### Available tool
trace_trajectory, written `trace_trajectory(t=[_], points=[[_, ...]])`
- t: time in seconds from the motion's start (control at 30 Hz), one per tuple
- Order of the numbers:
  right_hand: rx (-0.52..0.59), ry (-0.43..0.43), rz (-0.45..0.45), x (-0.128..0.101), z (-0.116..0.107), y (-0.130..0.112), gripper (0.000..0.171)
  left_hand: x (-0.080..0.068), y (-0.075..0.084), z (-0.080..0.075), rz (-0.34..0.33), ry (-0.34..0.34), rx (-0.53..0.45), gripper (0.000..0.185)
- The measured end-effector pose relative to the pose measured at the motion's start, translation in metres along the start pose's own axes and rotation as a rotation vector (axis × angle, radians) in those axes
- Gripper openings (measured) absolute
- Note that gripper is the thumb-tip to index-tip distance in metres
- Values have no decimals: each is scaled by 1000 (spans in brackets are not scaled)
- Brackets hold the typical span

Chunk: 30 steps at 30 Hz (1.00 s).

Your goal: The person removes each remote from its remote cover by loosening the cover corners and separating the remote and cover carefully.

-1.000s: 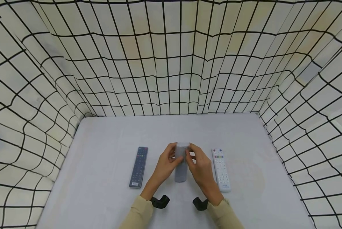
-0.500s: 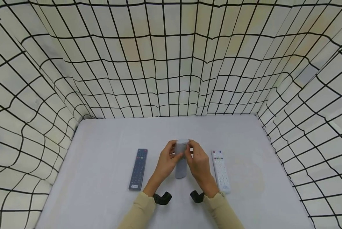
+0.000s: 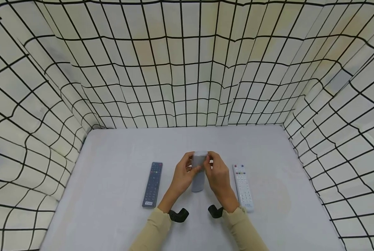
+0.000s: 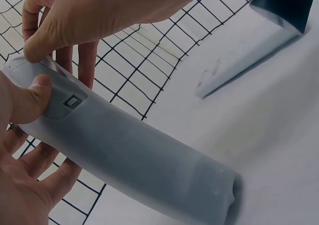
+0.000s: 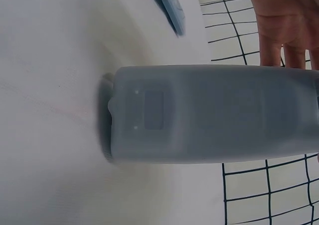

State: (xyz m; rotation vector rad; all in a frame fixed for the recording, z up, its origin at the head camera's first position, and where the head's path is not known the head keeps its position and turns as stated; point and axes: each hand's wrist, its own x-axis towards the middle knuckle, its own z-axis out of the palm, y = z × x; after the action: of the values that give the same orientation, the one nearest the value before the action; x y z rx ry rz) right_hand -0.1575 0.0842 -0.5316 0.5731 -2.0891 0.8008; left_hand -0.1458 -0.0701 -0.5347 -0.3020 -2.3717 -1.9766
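Grid-patterned cloth walls rise on three sides of a pale grey tabletop (image 3: 118, 153), black lines on cream all the way round. Down near the front edge, about midway between the side edges, both hands meet over a grey remote (image 3: 199, 174). It stands tilted, lower end resting on the tabletop, upper end lifted up between the fingers. The left hand (image 3: 183, 174) is curled round the upper part from the left; the left wrist view shows its thumb (image 4: 27, 100) pressed on the back face just beside a small square catch, fingers wrapped underneath. The right hand (image 3: 217, 176) closes on the same upper end from the right, thumb tip (image 4: 37, 45) pinching at the very top corner and fingers behind the body. From the right wrist view the remote's plain back fills the frame (image 5: 214, 117), with a faint rectangular panel near its lower end where it touches the surface.

Left of the hands, lying flat and lengthwise toward the far edge, a dark remote (image 3: 153, 184) with coloured buttons at its far end. Right of the hands, just beside the right wrist, a white remote (image 3: 243, 187) lies the same way, buttons up. Both are apart from the held one. Beige sleeves (image 3: 155, 232) cover both forearms, and a black wrist mount (image 3: 178, 215) sits under each cuff near the front edge.
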Motion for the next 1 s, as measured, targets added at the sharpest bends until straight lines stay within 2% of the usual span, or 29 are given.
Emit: trace_trajectory(t=[0.4, 0.73, 1.0], points=[[54, -25, 59, 4, -1, 1, 23, 2, 0, -1, -20, 3, -5, 48], [107, -64, 107, 7, -8, 4, 24, 3, 1, -1, 3, 9, -23, 48], [198, -128, 220, 9, -14, 5, 20, 3, 0, -1, 2, -6, -17, 49]])
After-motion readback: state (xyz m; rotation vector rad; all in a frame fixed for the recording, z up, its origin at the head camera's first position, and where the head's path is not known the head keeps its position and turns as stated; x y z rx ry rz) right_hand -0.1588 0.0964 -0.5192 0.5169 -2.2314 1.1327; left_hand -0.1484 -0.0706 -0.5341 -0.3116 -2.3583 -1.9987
